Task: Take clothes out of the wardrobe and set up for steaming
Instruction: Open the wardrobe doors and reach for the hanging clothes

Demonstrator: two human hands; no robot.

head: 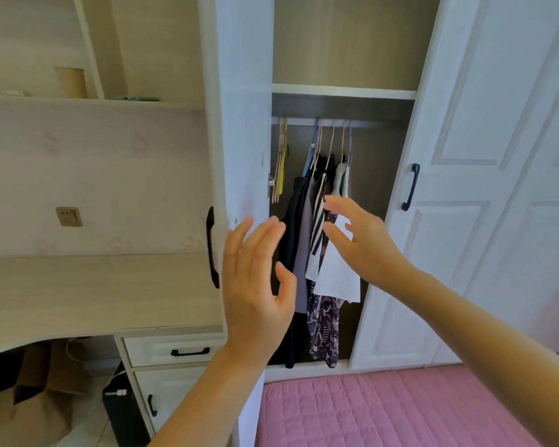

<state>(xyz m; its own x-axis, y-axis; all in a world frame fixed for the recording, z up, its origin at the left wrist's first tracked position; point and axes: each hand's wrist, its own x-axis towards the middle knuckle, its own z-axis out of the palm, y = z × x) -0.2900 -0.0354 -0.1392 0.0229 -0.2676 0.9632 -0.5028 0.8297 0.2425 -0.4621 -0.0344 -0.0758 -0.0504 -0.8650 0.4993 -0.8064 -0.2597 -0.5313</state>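
Observation:
The white wardrobe [342, 91] stands open ahead. On its rail [368, 123] hang several garments: a black one [292, 221], a grey one [304, 253], a black-and-white striped one [318, 221], a white top [336, 279] and a dark patterned piece [323, 330]. Empty hangers [281, 156] dangle at the rail's left end. My left hand [255, 285] is raised in front of the left door's edge, fingers apart, holding nothing. My right hand [362, 240] reaches toward the white top, fingers spread, with its fingertips at the striped garment; no grip shows.
The left wardrobe door [242, 124] with its black handle [211, 246] swings toward me; the right door [449, 188] is open too. A desk [94, 291] with drawers [175, 350] sits to the left, boxes beneath it. A pink quilted bed [384, 411] lies below.

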